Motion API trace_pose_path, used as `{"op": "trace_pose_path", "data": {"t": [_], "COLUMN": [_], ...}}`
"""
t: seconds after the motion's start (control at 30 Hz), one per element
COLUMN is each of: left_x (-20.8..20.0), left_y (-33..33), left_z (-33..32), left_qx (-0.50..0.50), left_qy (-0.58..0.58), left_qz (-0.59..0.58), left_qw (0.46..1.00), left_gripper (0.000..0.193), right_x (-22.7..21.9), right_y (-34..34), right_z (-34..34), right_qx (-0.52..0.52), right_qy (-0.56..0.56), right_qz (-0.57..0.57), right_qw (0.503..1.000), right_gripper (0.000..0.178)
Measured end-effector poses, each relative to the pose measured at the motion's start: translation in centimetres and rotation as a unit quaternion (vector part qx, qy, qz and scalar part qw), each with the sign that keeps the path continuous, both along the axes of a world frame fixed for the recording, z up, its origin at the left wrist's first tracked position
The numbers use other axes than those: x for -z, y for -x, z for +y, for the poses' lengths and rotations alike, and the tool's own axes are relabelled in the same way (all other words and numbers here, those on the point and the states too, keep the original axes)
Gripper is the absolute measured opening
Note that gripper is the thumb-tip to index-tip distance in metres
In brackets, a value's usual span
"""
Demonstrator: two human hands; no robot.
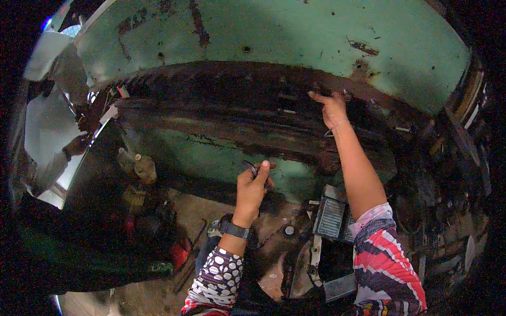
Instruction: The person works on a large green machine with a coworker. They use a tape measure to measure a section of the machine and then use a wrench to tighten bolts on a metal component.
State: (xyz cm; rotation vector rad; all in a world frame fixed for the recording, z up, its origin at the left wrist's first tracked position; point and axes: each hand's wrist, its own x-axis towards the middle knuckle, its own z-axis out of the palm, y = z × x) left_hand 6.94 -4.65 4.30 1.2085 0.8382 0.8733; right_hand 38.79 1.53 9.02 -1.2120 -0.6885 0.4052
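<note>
So in the head view, the left hand (252,188) is wrapped around a dark curved thing (253,168), too small for me to make out, thumb up. That thing sits in front of the lower green metal (205,152). The right hand (333,109) is up at the rusty dark band (232,79) below the big scuffed green panel (284,31). Its thumb sticks out to the left, but honestly can't tell if the fingers are clamped on anything. A ribbed grey unit (330,217) is lower down, near the right forearm.
</note>
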Motion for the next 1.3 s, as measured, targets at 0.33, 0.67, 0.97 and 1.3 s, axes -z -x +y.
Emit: {"op": "trace_pose_path", "data": {"t": [0.33,0.67,0.97,1.3], "left_x": [0.5,-0.2,0.8,-1.0], "left_y": [0.0,-3.1,-1.5,-0.5], "left_z": [0.8,-0.7,-0.1,-0.2], "left_qx": [0.003,0.045,0.025,-0.005], "left_qy": [-0.018,-0.028,-0.012,-0.014], "left_qz": [0.009,-0.047,-0.044,-0.016], "left_qw": [1.000,0.997,0.999,1.000], "left_gripper": [0.038,0.038,0.038,0.036], "right_x": [-0.9,2.8,-0.3,0.1], "right_y": [3.2,-4.7,2.1,3.3], "right_z": [2.0,2.2,1.5,3.1], "right_qx": [-0.054,-0.054,-0.126,-0.010], "right_qy": [0.050,0.011,-0.012,0.194], "right_qz": [0.061,-0.162,0.028,-0.155], "right_qw": [0.995,0.985,0.992,0.969], "right_gripper": [0.069,0.069,0.072,0.088]}}
